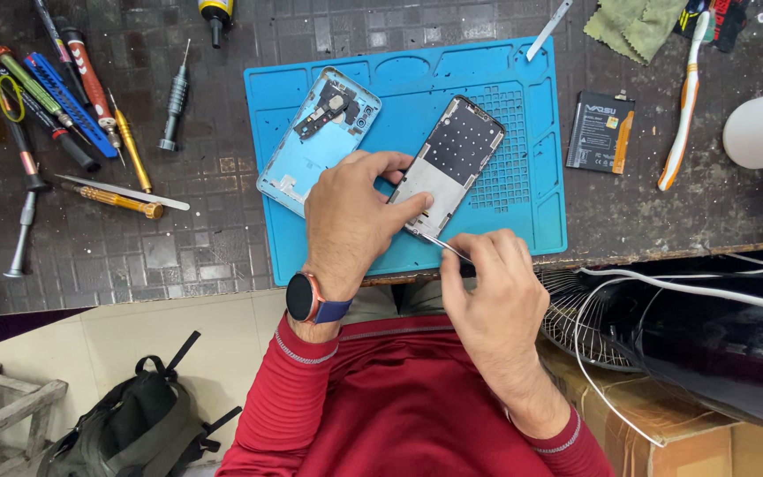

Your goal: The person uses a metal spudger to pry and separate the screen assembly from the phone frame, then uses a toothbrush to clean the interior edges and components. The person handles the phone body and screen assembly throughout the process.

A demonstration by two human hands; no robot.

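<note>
An opened phone frame [450, 159] with a dark perforated plate lies on a blue work mat [523, 203]. My left hand [351, 216] presses down on the frame's lower left corner. My right hand [492, 291] pinches thin metal tweezers [441, 244] whose tip touches the frame's bottom edge. A light blue phone back cover [315, 137] lies on the mat to the left, partly under my left hand.
Several screwdrivers [90, 97] and pens lie at the left of the dark table. A black phone battery [600, 131], a toothbrush [683, 102] and a green cloth [636, 25] sit at the right. A fan grille [580, 322] and white cable are below right; a backpack [134, 424] is on the floor.
</note>
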